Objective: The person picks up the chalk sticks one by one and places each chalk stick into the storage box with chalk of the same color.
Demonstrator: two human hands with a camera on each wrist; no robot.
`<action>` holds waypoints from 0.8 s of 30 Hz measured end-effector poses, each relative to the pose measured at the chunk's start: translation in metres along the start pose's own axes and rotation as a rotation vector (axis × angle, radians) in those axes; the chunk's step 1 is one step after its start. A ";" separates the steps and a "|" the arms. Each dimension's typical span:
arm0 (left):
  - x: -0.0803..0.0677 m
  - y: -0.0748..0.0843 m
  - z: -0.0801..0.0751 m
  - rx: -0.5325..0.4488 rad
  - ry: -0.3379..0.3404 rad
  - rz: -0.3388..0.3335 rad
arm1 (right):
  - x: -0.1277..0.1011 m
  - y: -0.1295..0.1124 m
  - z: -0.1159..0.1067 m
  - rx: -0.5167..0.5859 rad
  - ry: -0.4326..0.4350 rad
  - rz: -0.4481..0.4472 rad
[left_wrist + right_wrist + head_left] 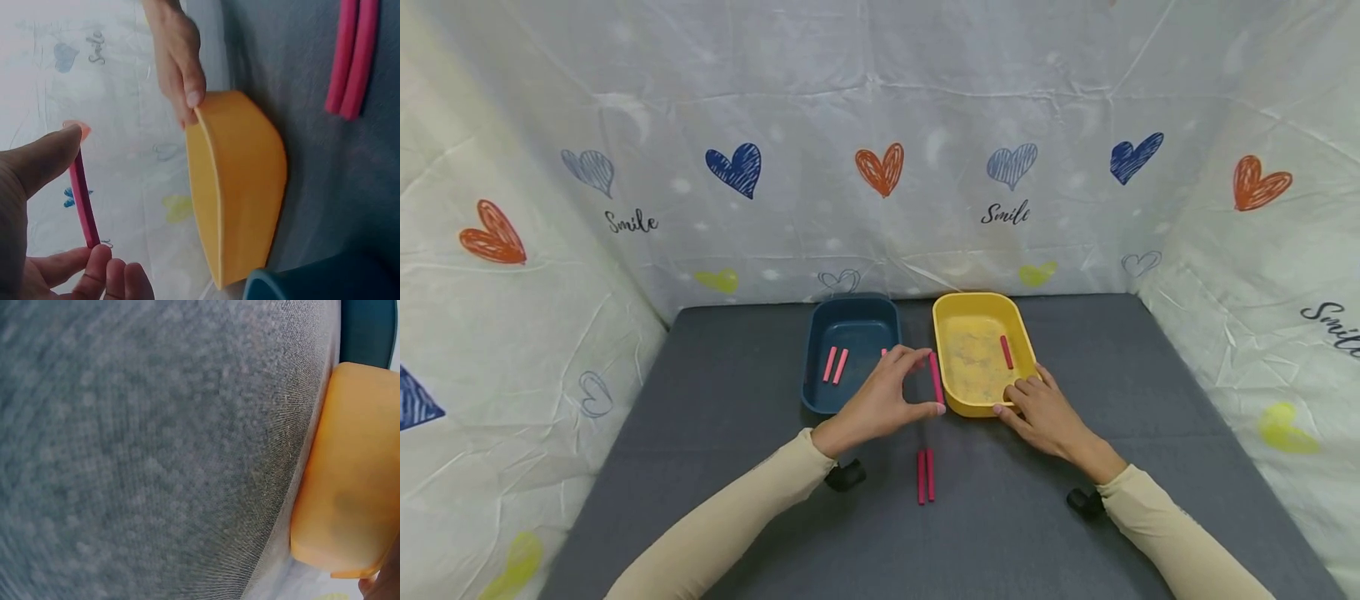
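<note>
My left hand (880, 402) holds a dark pink stick (936, 377) by its ends, between thumb and fingertips, above the table by the yellow tray's left side. In the left wrist view the stick (84, 200) spans thumb and fingers. My right hand (1051, 419) grips the near right corner of the yellow tray (973, 410), thumb outside and fingers over the rim. Inside that tray lies one dark pink stick (1007, 352). Two lighter pink sticks (835, 365) lie in the dark blue tray (856, 317); part of another shows behind my left hand.
Two more dark pink sticks (926, 477) lie side by side on the grey tabletop (737, 400), nearer to me. The trays stand next to each other near the table's back edge. A white cloth printed with hearts (880, 171) hangs behind and along both sides.
</note>
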State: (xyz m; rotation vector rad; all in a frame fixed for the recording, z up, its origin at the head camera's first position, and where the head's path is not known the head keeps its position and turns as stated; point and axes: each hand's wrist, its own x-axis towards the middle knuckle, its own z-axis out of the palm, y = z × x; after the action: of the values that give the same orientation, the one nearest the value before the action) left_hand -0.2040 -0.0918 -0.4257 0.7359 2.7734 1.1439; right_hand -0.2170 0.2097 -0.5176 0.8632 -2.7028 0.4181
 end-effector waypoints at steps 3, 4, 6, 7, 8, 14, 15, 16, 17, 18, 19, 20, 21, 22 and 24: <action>0.013 0.001 0.001 -0.011 -0.003 0.019 | 0.001 0.001 0.000 -0.008 0.011 -0.008; 0.017 0.000 0.002 -0.019 -0.007 0.026 | 0.001 0.001 0.000 -0.011 0.012 -0.010; 0.025 -0.001 0.004 -0.031 -0.020 0.035 | 0.001 0.001 0.001 -0.012 0.011 -0.010; 0.029 -0.002 0.004 -0.041 -0.025 0.038 | 0.002 0.001 0.001 -0.014 0.010 -0.010; 0.033 -0.003 0.005 -0.047 -0.031 0.042 | 0.002 0.001 0.001 -0.014 0.009 -0.010; 0.052 -0.007 0.011 -0.032 -0.061 0.030 | 0.001 0.000 0.001 -0.014 0.014 -0.010; 0.054 -0.007 0.012 -0.029 -0.064 0.023 | 0.001 0.000 0.001 -0.013 0.016 -0.010; 0.057 -0.007 0.013 -0.028 -0.067 0.016 | 0.001 0.000 0.001 -0.012 0.015 -0.009; 0.059 -0.007 0.014 -0.029 -0.068 0.009 | 0.001 0.000 0.001 -0.012 0.014 -0.009; 0.061 -0.007 0.015 -0.032 -0.069 0.003 | 0.001 0.000 0.002 -0.010 0.013 -0.009; 0.064 -0.006 0.017 -0.039 -0.069 -0.005 | 0.001 0.001 0.002 -0.009 0.010 -0.007; 0.066 -0.006 0.018 -0.049 -0.069 -0.011 | 0.001 0.001 0.002 -0.009 0.008 -0.006; 0.069 -0.006 0.019 -0.058 -0.068 -0.016 | 0.001 0.001 0.002 -0.007 0.005 -0.005; 0.072 -0.006 0.020 -0.065 -0.068 -0.019 | 0.000 0.001 0.002 -0.005 0.002 -0.004; 0.077 -0.005 0.023 -0.079 -0.066 -0.022 | 0.000 0.001 0.002 -0.005 -0.001 -0.003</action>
State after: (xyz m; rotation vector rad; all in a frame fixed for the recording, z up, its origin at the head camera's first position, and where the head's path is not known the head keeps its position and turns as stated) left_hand -0.2696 -0.0458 -0.4359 0.7206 2.6591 1.1945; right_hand -0.2180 0.2098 -0.5192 0.8657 -2.7024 0.4104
